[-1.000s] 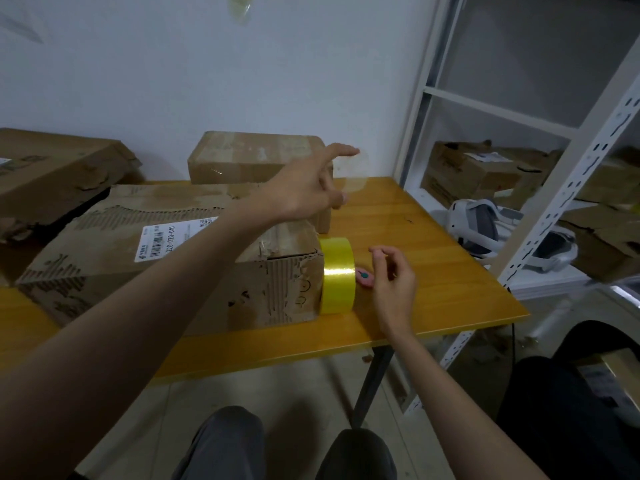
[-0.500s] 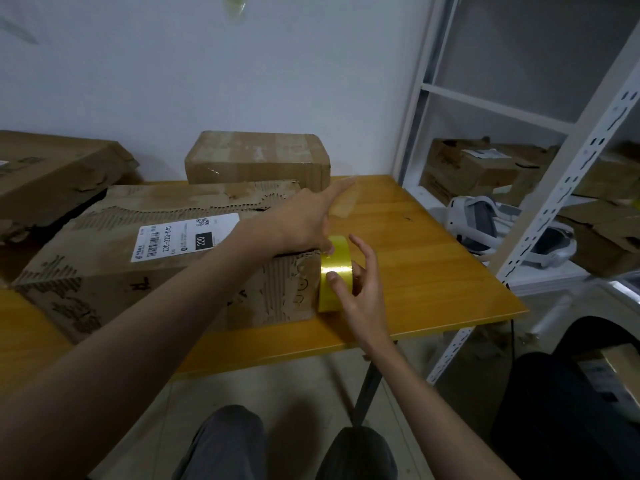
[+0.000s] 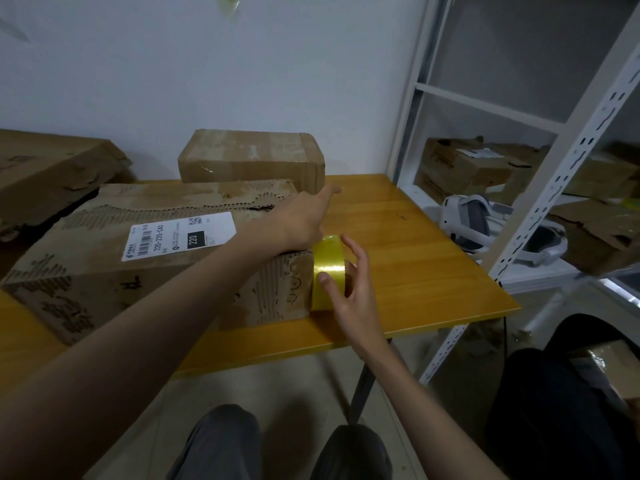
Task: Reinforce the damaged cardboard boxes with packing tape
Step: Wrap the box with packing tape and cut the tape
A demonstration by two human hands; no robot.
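My roll of shiny yellow packing tape [image 3: 327, 271] stands on edge on the orange wooden table [image 3: 415, 244], pressed against the end of the torn brown cardboard box with the white shipping label [image 3: 166, 244]. My right hand [image 3: 349, 289] closes round the roll, thumb on its glossy band and fingers curving behind. The roll looks light and stiff but slick, so I judge the rim the surest hold. My left hand [image 3: 304, 221] lies flat, fingers straight, on the box's ragged top corner; the card there looks soft and frail. A second ago that hand was raised with a clear strip of tape and my right hand was clear of the roll. A smaller taped brown box [image 3: 252, 155] sits behind, white metal shelving [image 3: 554, 168] to the right
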